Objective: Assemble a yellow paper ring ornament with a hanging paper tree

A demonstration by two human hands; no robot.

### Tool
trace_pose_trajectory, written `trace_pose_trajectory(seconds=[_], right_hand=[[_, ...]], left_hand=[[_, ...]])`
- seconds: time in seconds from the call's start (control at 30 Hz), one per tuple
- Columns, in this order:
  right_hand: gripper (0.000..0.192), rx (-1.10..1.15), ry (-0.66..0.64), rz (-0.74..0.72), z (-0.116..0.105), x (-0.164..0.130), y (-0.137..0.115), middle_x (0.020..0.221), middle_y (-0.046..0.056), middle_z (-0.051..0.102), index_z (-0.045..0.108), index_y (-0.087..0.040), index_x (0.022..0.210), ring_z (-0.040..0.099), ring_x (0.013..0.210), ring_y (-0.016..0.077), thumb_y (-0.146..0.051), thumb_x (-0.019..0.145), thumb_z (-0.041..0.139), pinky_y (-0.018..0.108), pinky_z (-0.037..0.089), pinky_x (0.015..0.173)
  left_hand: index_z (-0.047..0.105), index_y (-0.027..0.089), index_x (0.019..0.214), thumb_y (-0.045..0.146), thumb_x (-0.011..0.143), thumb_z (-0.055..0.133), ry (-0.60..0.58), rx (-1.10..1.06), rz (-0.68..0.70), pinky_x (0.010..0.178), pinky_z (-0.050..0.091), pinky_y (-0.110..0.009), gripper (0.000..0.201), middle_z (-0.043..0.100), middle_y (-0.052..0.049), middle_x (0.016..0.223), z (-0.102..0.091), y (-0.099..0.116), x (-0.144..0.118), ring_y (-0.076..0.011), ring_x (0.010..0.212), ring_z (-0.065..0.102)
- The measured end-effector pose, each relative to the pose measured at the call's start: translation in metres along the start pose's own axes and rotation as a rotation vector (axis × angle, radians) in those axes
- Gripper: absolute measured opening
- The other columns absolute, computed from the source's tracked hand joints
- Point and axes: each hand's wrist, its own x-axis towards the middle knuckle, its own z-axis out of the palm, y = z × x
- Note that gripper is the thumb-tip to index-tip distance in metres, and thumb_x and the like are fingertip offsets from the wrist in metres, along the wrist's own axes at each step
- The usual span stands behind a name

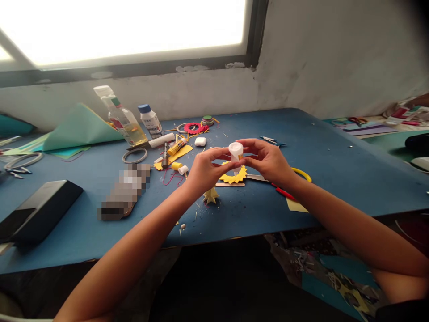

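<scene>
Closest to the camera are the two bare forearms coming up from the bottom corners, meeting over the blue table (pixel 335 179) about mid-frame. Both hands are pinched onto the same thing: a small glue bottle (pixel 236 152) with a white cap and a yellowish body, held up just above the tabletop. The left hand (pixel 204 172) has fingertips closed on its left side, the right hand (pixel 268 161) wraps the right side, fingers on the cap end. Can't tell if the cap is loose or tight from here.

Progress-wise, I'd say middle of the craft: right under the bottle there's a yellow paper sunflower piece (pixel 233 177) with zigzag petals already cut, lying on a wooden stick (pixel 229 184), and a small yellow spiky cutout (pixel 211 195) just below-left of it. No glue visibly on them yet, so sticking looks still to do.

Yellow-handled scissors (pixel 300 176) lie behind the right wrist; a glue stick (pixel 177 146) and two bottles sit center-left.
</scene>
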Motion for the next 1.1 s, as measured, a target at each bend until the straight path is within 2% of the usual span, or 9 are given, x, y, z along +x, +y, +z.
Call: trace_pose_trajectory(seconds=[0.1,0.3,0.43,0.63,0.7,0.9,1.1], right_hand=[[0.053,-0.014,-0.044,0.031,0.000,-0.001,-0.001,0.111,0.007,0.068,0.064,-0.020,0.113,0.064,0.103,0.0242,-0.038,0.065,0.078,0.041,0.054,0.088],[0.039,-0.018,-0.111,0.004,0.005,-0.006,-0.003,0.114,0.007,0.067,0.064,-0.020,0.112,0.063,0.105,0.0222,-0.031,0.075,0.070,0.038,0.052,0.092],[0.029,-0.093,-0.038,-0.068,0.010,-0.009,-0.001,0.102,0.005,0.070,0.063,-0.019,0.106,0.066,0.094,0.0188,-0.024,0.078,0.066,0.032,0.055,0.083],[0.014,-0.217,0.122,-0.106,0.016,-0.012,0.001,0.081,0.003,0.072,0.068,-0.017,0.091,0.067,0.075,0.0163,-0.024,0.078,0.065,0.028,0.054,0.068],[0.011,-0.242,0.160,-0.109,0.017,-0.013,0.000,0.074,0.002,0.071,0.070,-0.017,0.084,0.066,0.069,0.0158,-0.025,0.078,0.065,0.027,0.053,0.065],[0.014,-0.201,0.141,-0.104,0.016,-0.010,0.000,0.075,0.001,0.072,0.072,-0.018,0.082,0.065,0.069,0.0153,-0.030,0.076,0.068,0.027,0.052,0.066],[0.029,-0.059,0.028,-0.056,0.006,-0.002,-0.001,0.088,0.003,0.073,0.072,-0.019,0.095,0.066,0.083,0.0180,-0.037,0.073,0.072,0.032,0.054,0.077]], left_hand=[[0.070,0.014,0.099,0.040,0.069,0.074,-0.015,-0.014,0.003,0.069,0.058,-0.027,0.041,0.068,-0.010,0.095,0.001,0.001,-0.001,-0.0201,0.087,0.064],[0.073,0.015,0.099,0.039,0.071,0.072,-0.015,0.066,0.052,0.069,0.058,-0.025,0.037,0.068,-0.007,0.091,0.001,0.002,-0.001,-0.0162,0.080,0.063],[0.074,0.017,0.097,0.036,0.072,0.071,-0.005,0.106,0.102,0.070,0.057,-0.025,0.032,0.069,-0.005,0.086,0.001,0.002,-0.001,-0.0146,0.074,0.064],[0.076,0.017,0.082,0.028,0.077,0.068,0.070,0.244,0.180,0.058,0.047,-0.020,0.015,0.070,-0.003,0.070,0.004,0.001,-0.004,-0.0110,0.062,0.061],[0.076,0.016,0.076,0.027,0.079,0.066,0.085,0.265,0.183,0.055,0.044,-0.019,0.015,0.069,-0.003,0.067,0.006,0.001,-0.004,-0.0100,0.059,0.059],[0.076,0.014,0.074,0.028,0.076,0.069,0.090,0.260,0.140,0.051,0.040,-0.020,0.016,0.067,-0.002,0.062,0.005,0.000,-0.002,-0.0096,0.055,0.056],[0.072,0.013,0.087,0.034,0.071,0.074,0.033,-0.017,-0.019,0.066,0.053,-0.025,0.026,0.073,-0.006,0.080,0.003,0.002,0.002,-0.0168,0.074,0.067]])
